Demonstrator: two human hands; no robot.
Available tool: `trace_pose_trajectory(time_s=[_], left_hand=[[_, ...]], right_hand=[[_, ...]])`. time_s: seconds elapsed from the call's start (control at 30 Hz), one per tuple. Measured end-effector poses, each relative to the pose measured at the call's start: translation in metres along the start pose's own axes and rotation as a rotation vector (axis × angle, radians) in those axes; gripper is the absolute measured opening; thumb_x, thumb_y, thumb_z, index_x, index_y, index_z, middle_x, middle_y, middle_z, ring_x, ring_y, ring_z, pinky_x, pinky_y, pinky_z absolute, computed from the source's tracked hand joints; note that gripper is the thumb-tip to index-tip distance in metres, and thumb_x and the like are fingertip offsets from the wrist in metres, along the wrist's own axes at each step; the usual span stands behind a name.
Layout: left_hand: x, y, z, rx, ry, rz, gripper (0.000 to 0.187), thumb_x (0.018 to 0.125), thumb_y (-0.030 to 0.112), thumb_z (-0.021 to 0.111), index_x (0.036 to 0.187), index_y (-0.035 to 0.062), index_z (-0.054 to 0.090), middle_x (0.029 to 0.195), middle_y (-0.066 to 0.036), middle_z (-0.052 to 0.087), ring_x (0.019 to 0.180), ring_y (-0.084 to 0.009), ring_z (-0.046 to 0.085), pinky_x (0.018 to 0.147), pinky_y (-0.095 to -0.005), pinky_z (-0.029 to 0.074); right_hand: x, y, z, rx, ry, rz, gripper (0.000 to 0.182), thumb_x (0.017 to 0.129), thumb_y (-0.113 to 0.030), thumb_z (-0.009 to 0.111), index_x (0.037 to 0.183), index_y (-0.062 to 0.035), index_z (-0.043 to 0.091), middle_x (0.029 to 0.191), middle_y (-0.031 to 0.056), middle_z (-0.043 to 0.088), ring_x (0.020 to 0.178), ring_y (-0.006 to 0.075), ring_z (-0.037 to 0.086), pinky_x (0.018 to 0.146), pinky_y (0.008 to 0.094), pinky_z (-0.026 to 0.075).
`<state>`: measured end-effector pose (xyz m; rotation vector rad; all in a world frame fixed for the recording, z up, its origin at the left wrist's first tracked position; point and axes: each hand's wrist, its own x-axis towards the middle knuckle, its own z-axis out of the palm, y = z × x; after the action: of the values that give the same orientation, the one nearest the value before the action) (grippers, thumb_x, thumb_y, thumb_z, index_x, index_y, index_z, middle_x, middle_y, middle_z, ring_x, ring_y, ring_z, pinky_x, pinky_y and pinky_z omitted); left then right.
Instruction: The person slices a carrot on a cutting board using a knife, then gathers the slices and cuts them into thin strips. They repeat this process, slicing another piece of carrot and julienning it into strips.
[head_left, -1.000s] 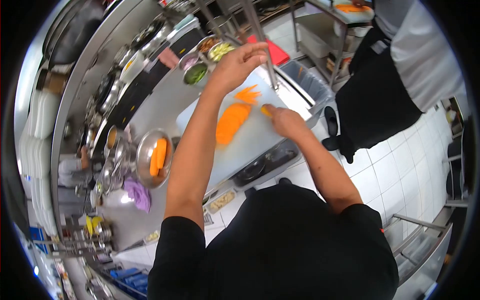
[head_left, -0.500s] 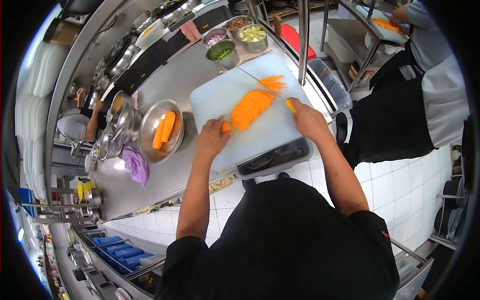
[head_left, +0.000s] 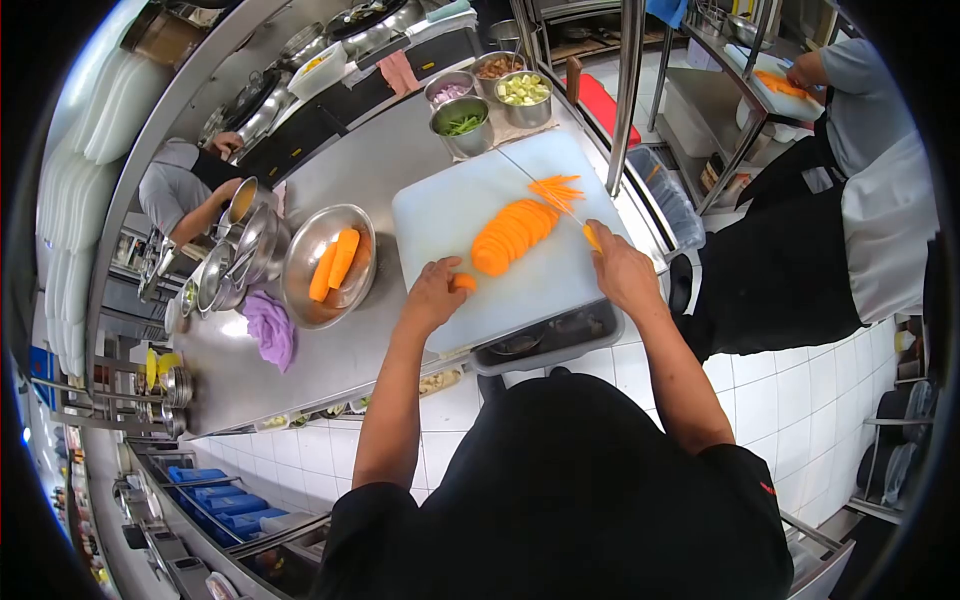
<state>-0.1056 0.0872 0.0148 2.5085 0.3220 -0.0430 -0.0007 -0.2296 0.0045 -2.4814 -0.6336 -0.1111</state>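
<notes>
My right hand (head_left: 626,270) grips a knife by its yellow-orange handle (head_left: 592,237). The long thin blade (head_left: 530,174) points away to the upper left, over the white cutting board (head_left: 440,225). Beside the blade lies a small pile of carrot strips (head_left: 556,189). A fanned row of overlapping carrot slices (head_left: 513,236) runs across the middle of the board. At the board's left side, the fingers of my left hand (head_left: 433,295) are closed against a short carrot piece (head_left: 464,283), apart from the slices.
Left of the board, a steel bowl (head_left: 318,222) holds peeled carrots (head_left: 342,259). A purple cloth (head_left: 268,330) lies beside it. Behind the board stand several steel pots, one with cut greens (head_left: 461,125). Another person (head_left: 865,130) cuts something orange at the right; one more (head_left: 170,190) works across the counter.
The view has shifted a little, so the board and bowls sit slightly lower and further right. The person across the counter has leaned closer. Both my hands keep nearly the same places on the board.
</notes>
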Motion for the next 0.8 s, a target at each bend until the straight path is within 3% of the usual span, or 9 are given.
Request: trace_pose_trajectory(time_s=[0.23,0.4,0.5,0.63,0.8], left_hand=[[-0.017,-0.005,-0.005,0.047,-0.048,0.043,0.045,0.083,0.015,0.078,0.124,0.0059,0.063,0.111,-0.014,0.062,0.100,-0.0280,0.067,0.087,-0.0379,0.055],[-0.025,-0.010,0.015,-0.098,0.187,0.274,0.029,0.086,0.006,0.073,0.114,0.0065,0.066,0.116,-0.013,0.061,0.098,-0.0293,0.066,0.085,-0.0384,0.055],[-0.026,-0.005,0.023,-0.078,0.257,0.372,0.027,0.088,0.003,0.071,0.115,0.0082,0.066,0.120,-0.014,0.061,0.100,-0.0304,0.066,0.085,-0.0385,0.054],[-0.019,-0.007,0.033,-0.068,0.352,0.427,0.032,0.090,0.003,0.071,0.121,0.0107,0.067,0.122,-0.014,0.061,0.102,-0.0306,0.066,0.087,-0.0374,0.054],[-0.020,-0.002,0.044,-0.223,0.429,0.240,0.023,0.091,0.008,0.071,0.114,0.0070,0.068,0.117,-0.013,0.066,0.102,-0.0329,0.067,0.090,-0.0388,0.055]], right_hand=[[-0.002,-0.001,-0.006,0.149,0.031,0.034,0.045,0.097,-0.022,0.061,0.140,-0.0128,0.052,0.101,0.0230,0.070,0.092,0.0433,0.068,0.083,0.0519,0.052],[-0.011,-0.004,-0.014,0.399,-0.001,0.134,0.040,0.099,-0.031,0.062,0.135,-0.0131,0.056,0.088,0.0262,0.070,0.085,0.0455,0.068,0.078,0.0517,0.052],[-0.025,-0.038,-0.034,0.445,-0.157,0.160,0.037,0.099,-0.030,0.062,0.130,-0.0109,0.056,0.084,0.0267,0.069,0.081,0.0471,0.067,0.074,0.0537,0.052],[-0.032,-0.055,-0.019,0.322,-0.272,-0.047,0.030,0.098,-0.024,0.061,0.121,-0.0064,0.055,0.084,0.0266,0.069,0.083,0.0466,0.068,0.074,0.0548,0.052],[-0.038,-0.069,-0.006,0.145,-0.293,-0.181,0.030,0.097,-0.021,0.061,0.119,-0.0029,0.052,0.089,0.0254,0.070,0.084,0.0460,0.068,0.075,0.0553,0.054]])
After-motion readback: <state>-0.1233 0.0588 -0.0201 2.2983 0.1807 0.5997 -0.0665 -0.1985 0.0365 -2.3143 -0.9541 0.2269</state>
